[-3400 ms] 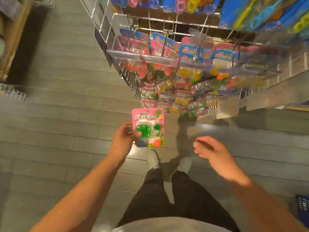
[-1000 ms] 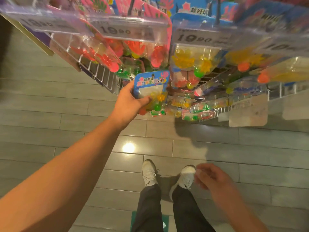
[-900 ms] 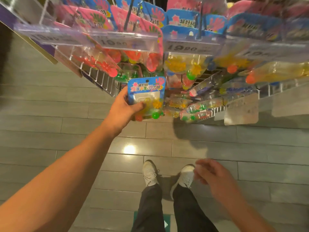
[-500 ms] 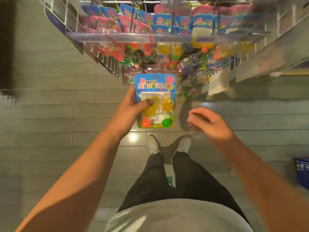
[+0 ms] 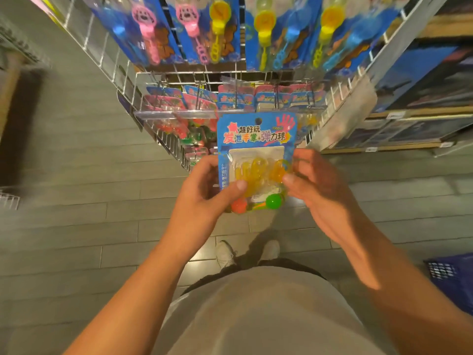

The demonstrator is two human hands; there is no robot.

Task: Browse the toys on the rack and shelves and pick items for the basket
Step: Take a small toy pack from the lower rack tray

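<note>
Gripping toy pack (image 5: pixel 256 139): left hand (image 5: pixel 202 193), right hand (image 5: pixel 317 185).

One blue toy card (image 5: pixel 256 139) is held up in front of the wire rack (image 5: pixel 163 139), with two hands on it: the left hand (image 5: pixel 202 198) at its left edge and the right hand (image 5: pixel 320 190) at its right edge. Inside its clear blister sit two small balls, one orange ball (image 5: pixel 239 206) and one green ball (image 5: pixel 274 201), along the bottom edge, plus yellow jelly pieces (image 5: pixel 258 170) too tangled to count. Along the rack's top edge hang bubble wand packs (image 5: pixel 204 29); at least six wands show. Two pale shoes (image 5: pixel 225 253) show below. One blue basket (image 5: pixel 450 275) sits at the right edge.
</note>
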